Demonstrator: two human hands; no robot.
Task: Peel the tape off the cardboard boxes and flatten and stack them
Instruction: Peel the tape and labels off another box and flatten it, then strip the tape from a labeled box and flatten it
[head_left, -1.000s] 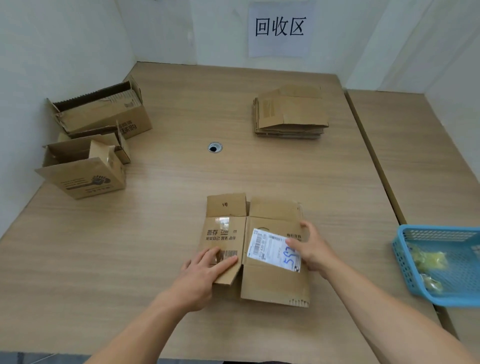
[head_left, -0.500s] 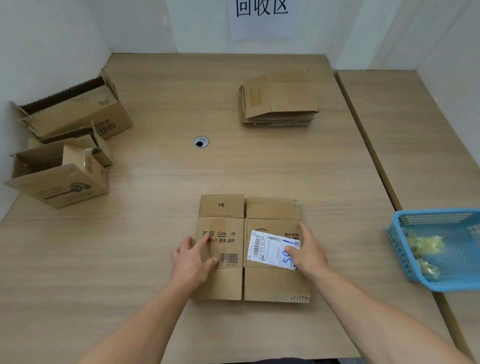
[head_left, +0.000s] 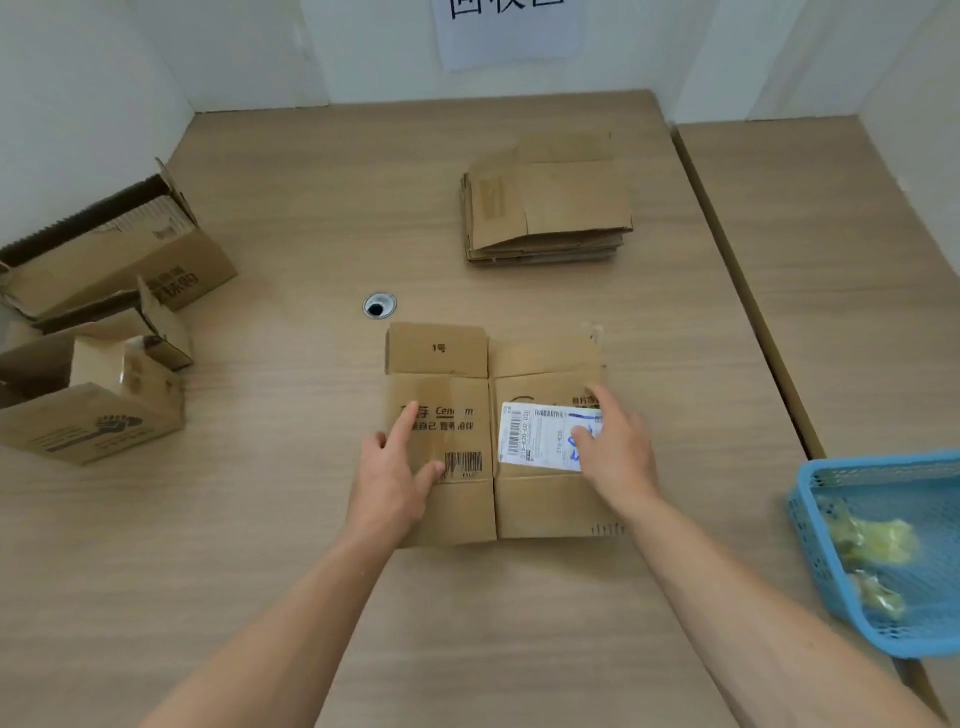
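Observation:
A flattened cardboard box (head_left: 540, 358) lies flat in the middle of the table, with a white shipping label (head_left: 540, 434) on its right half. My left hand (head_left: 392, 475) rests spread on the box's left half, fingers apart. Over the label and the right half lies my right hand (head_left: 613, 457), pressing down with the palm. A stack of flattened boxes (head_left: 548, 205) sits at the far centre-right. Two unflattened open boxes stand at the left: a long one (head_left: 111, 260) behind and a smaller one (head_left: 88, 410) in front.
A blue plastic basket (head_left: 815, 540) holding crumpled yellowish tape sits at the right edge, where a second table joins. A round cable hole (head_left: 379, 305) is just beyond the box. White walls close the far and left sides.
The left flap that stood slightly raised under my left hand now lies flat. Both hands have shifted a little up the box, which keeps its place on the table.

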